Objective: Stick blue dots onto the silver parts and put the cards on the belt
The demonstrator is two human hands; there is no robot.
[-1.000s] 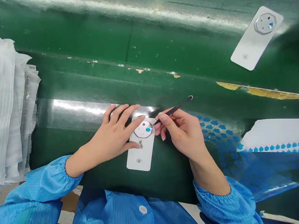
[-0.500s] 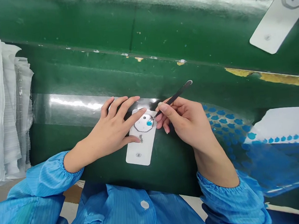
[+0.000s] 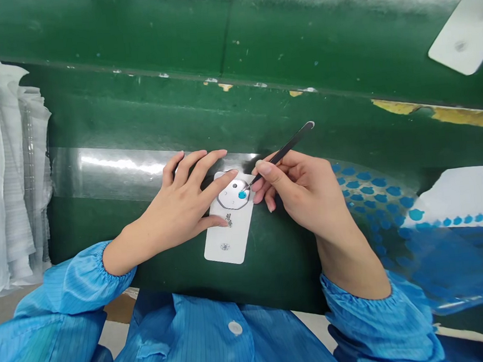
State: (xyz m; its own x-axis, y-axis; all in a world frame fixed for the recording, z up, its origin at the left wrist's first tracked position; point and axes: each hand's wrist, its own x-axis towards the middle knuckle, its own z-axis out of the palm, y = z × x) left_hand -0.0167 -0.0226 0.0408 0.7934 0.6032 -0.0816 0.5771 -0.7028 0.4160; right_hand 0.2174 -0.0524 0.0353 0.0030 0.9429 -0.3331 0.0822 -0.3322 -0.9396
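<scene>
A white rectangular panel (image 3: pixel 232 246) with dark printed marks lies on the green table in front of me. Near its top is an outlined many-sided area with small holes and a round blue sticker (image 3: pixel 242 195). My left hand (image 3: pixel 185 205) is spread, its thumb and index finger resting on the panel's left side and upper part. In my right hand (image 3: pixel 296 190) is a pair of black tweezers (image 3: pixel 291 143), pinched between thumb and fingers. Their tips point down-left and meet the edge of the blue sticker; whether they grip it I cannot tell.
A clear plastic strip (image 3: pixel 111 172) lies behind my left hand. White foam sleeves (image 3: pixel 12 165) are stacked at the left. To the right are a sheet of blue stickers (image 3: pixel 367 190) and white backing paper (image 3: pixel 468 191). Another white panel (image 3: pixel 464 35) lies at the upper right.
The view has shifted slightly, so the far panel sits further right. The blue sticker now looks flatter and rounder on the panel. Both hands keep nearly the same pose.
</scene>
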